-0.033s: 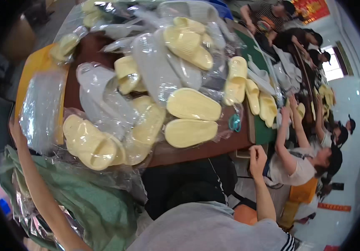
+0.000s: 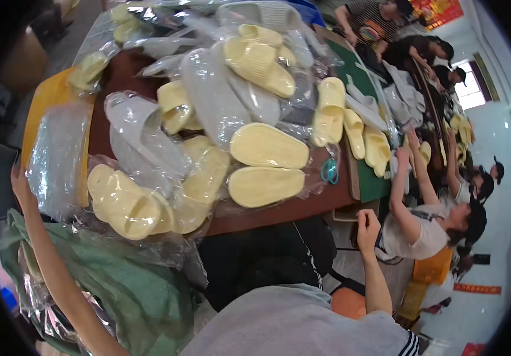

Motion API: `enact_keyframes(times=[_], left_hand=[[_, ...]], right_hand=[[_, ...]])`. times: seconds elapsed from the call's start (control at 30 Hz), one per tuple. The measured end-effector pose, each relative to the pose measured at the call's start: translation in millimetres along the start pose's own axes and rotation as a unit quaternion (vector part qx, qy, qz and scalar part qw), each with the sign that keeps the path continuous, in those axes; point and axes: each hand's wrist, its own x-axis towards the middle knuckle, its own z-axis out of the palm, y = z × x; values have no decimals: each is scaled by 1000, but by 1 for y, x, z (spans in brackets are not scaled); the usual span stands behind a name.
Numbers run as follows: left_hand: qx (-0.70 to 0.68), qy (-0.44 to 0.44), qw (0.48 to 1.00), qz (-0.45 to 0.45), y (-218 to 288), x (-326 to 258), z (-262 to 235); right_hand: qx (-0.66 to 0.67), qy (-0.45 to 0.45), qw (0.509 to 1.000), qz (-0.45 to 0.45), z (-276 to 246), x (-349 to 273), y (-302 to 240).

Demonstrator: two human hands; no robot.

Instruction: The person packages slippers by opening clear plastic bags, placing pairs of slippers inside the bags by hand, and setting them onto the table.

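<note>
At the far left, my left hand [image 2: 24,188] reaches to the side edge of a stack of clear plastic bags [image 2: 59,157]. Its fingers look stretched and apart, touching or very close to the stack. My right hand [image 2: 368,230] is curled closed beside the table's near right corner, with nothing visible in it. Two pale yellow slippers [image 2: 266,187] lie side by side, soles up, at the table's near middle. To their left are a bagged yellow slipper pair [image 2: 126,204] and a bagged grey-white pair [image 2: 139,127].
The brown table [image 2: 267,216] carries a heap of bagged slippers, with a yellow pair [image 2: 261,62] on top. A teal ring-shaped item [image 2: 329,171] lies near the right edge. Green cloth [image 2: 125,279] hangs at lower left. Co-workers, one in a white shirt [image 2: 424,228], sit at right.
The table and its slippers sit slightly further left in the picture. Both hands keep nearly the same pose and place.
</note>
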Motion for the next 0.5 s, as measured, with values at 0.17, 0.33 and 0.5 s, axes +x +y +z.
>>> enact_keyframes(times=[0.17, 0.33, 0.5], left_hand=[[-32, -84, 987, 136, 238, -174, 54], [-13, -462, 880, -115, 326, -421, 71], [-23, -365, 878, -309, 136, -607, 79]], right_hand=[[-44, -132, 963, 231, -23, -127, 206], [-74, -204, 965, 151, 75, -152, 225], [-11, -163, 982, 92, 155, -99, 204]])
